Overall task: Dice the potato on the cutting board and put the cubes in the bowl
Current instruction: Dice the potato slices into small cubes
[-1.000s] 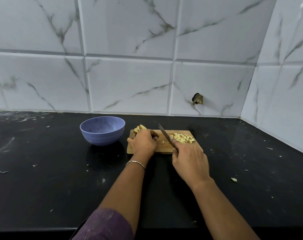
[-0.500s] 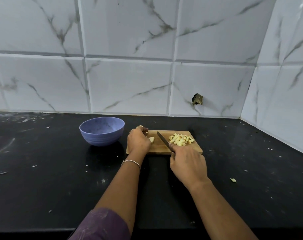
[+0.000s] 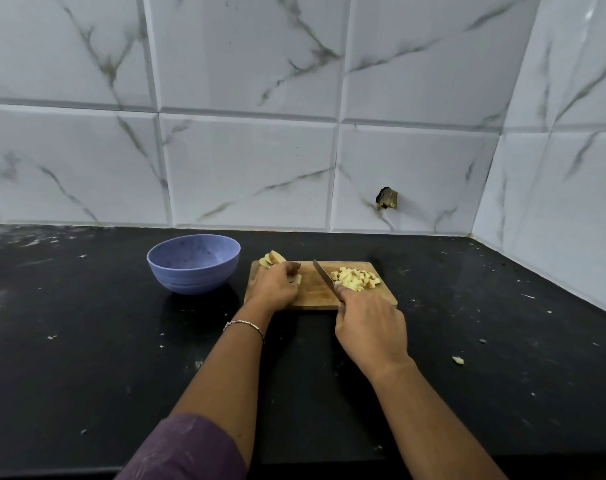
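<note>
Left hand (image 3: 275,287): knuckles up on the left part of the rectangular wooden cutting board (image 3: 315,294), grip closed. The fingers curl down onto a pale potato piece (image 3: 296,279) that pokes out at the fingertips.

Right hand (image 3: 371,327): grip wrapped tight round the handle of a steel-bladed kitchen knife (image 3: 324,277). The handle is hidden inside the fist. The blade runs from the fist up and to the left, over mid-board between the two hands. Can't tell if the edge touches the wood.

Potato:
- A heap of pale yellow potato cubes (image 3: 355,278) lies on the right half of the board, just right of the blade.
- A few uncut potato slices with skin edge (image 3: 272,258) are stacked at the board's far-left corner, right behind the left hand.

The round lavender plastic bowl (image 3: 190,280) stands upright on the black stone tabletop (image 3: 87,341), just left of the board and not touching it. The cubes are not yet in it.

Extras:
- One small stray potato scrap (image 3: 458,360) lies on the tabletop, well right of the right forearm, amid white specks scattered across the surface.
- There is a thin metal bracelet (image 3: 244,325) on the left wrist and a purple sleeve (image 3: 187,448) at the left upper arm.
- Behind is a white marble-veined tile wall (image 3: 246,168), with a chipped dark hole (image 3: 386,199) low in one tile.
</note>
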Action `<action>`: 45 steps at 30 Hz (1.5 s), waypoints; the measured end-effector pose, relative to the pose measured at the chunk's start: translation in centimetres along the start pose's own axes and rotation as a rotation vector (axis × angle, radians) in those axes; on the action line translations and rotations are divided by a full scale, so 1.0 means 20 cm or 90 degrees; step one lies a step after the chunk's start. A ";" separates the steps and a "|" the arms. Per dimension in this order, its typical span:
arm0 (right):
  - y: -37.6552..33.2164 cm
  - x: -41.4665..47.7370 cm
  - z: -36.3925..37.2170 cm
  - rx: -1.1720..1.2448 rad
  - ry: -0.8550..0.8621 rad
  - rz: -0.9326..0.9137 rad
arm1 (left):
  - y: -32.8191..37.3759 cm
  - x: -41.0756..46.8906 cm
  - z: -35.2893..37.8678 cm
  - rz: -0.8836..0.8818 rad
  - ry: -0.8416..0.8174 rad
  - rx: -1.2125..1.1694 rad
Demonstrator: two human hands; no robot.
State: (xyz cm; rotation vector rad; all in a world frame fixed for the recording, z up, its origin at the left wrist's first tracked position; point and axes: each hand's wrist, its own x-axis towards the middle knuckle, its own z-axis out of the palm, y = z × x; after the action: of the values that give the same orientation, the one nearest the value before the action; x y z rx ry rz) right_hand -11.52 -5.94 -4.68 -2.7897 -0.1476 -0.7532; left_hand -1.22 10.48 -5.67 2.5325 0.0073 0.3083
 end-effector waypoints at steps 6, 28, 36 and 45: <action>-0.01 0.00 0.00 0.016 0.013 -0.016 | 0.02 -0.01 -0.03 0.009 -0.026 -0.065; -0.01 0.00 -0.02 0.014 -0.021 -0.029 | 0.00 0.00 -0.05 0.071 -0.012 0.095; -0.02 -0.01 -0.02 0.023 -0.016 -0.028 | 0.01 -0.05 -0.08 0.105 0.003 0.167; -0.02 -0.01 -0.01 0.020 -0.001 -0.022 | 0.07 -0.03 -0.02 0.060 -0.049 0.039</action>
State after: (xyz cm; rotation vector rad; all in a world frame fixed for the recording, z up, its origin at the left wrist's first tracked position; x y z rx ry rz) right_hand -11.83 -5.66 -4.43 -2.7649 -0.2073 -0.7498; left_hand -1.91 9.54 -4.67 2.6088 -0.1342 0.2508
